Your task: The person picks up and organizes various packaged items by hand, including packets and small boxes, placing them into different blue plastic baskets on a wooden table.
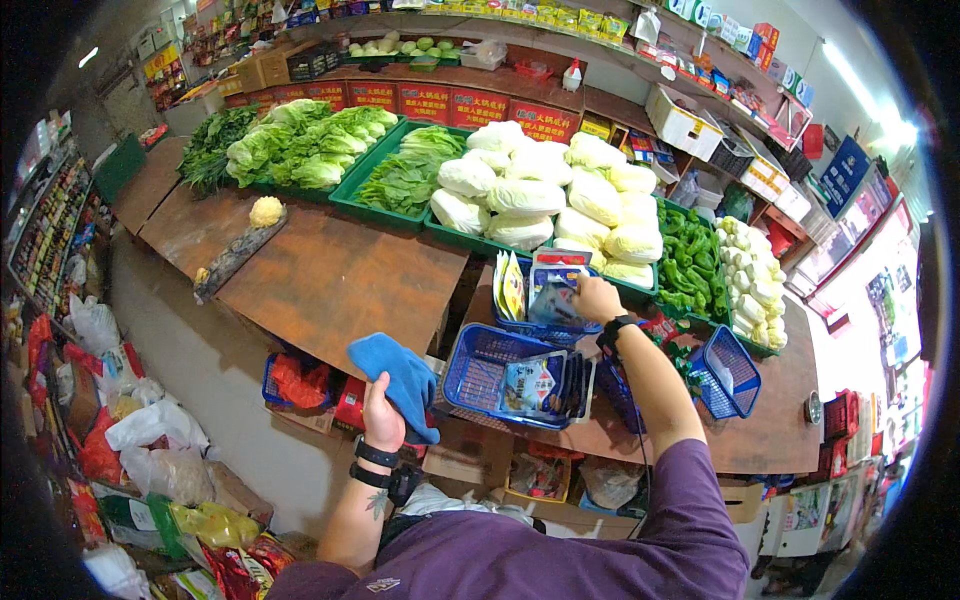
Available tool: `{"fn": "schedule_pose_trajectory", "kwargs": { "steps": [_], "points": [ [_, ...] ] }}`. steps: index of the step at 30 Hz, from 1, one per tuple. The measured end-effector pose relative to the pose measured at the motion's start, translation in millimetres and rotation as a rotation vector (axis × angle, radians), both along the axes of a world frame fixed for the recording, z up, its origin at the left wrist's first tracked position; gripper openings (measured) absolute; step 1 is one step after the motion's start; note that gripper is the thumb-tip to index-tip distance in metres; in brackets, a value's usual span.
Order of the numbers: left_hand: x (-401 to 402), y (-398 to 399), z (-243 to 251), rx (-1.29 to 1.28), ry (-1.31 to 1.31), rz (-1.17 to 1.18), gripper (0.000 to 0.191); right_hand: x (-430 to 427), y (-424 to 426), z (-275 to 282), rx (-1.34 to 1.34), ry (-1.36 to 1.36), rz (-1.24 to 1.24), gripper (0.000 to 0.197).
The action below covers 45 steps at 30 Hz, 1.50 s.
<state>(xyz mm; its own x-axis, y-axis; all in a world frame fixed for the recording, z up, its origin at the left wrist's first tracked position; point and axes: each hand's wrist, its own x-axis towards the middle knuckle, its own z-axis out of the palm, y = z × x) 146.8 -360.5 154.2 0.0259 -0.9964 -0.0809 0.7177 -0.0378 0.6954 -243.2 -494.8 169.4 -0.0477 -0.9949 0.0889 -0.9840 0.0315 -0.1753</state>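
My left hand (384, 418) grips a folded blue cloth (397, 382) in front of the table edge. Above the rear blue plastic basket (517, 324), my right hand (598, 300) has its fingers closed on the edge of a dark blue packet (553, 301), which is partly blurred. Yellow-and-white packets (510, 286) stand upright at that basket's left side. Nearer to me sits a second blue plastic basket (466, 382). Blue-and-white food packets (534, 384) lean together in its right part.
Green crates behind the baskets hold napa cabbages (526, 196), leafy greens (409, 172), lettuce (307, 142) and green peppers (686, 255). A tilted blue basket (726, 375) stands at right. On the brown table (345, 262) lies a dark log-like piece (244, 251). Bags (161, 435) crowd the floor at left.
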Motion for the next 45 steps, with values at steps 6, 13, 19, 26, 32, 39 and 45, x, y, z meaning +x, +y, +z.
{"fn": "schedule_pose_trajectory", "kwargs": {
  "steps": [6,13,19,26,32,39,45],
  "points": [
    [-44.2,19.4,38.7,-0.227,-0.462,-0.005,0.033,20.7,48.5,88.2,0.115,-0.818,-0.054,0.024],
    [-117.2,-7.6,64.3,-0.494,-0.847,-0.152,0.037,107.2,118.6,94.0,0.179,-1.158,0.233,0.025],
    [-81.2,-51.4,18.2,-0.249,-0.54,-0.347,0.043,120.5,156.1,141.5,0.19,-1.044,0.356,0.028],
    [-1.3,-92.6,36.9,-0.121,0.064,-0.911,0.045,131.0,140.6,165.6,0.29,-0.833,0.498,0.029],
    [35.6,-95.4,32.5,-0.306,-0.22,-1.337,0.056,203.5,118.7,143.6,0.097,-0.601,0.275,0.021],
    [67.6,-121.7,5.4,-0.179,-0.348,-1.045,0.033,218.3,124.4,120.2,-0.052,-0.536,-0.125,0.02],
    [99.8,-136.2,-5.0,-0.077,-0.337,-0.797,0.027,196.2,144.2,96.3,-0.192,-0.602,-0.348,0.035]
  ]
}}
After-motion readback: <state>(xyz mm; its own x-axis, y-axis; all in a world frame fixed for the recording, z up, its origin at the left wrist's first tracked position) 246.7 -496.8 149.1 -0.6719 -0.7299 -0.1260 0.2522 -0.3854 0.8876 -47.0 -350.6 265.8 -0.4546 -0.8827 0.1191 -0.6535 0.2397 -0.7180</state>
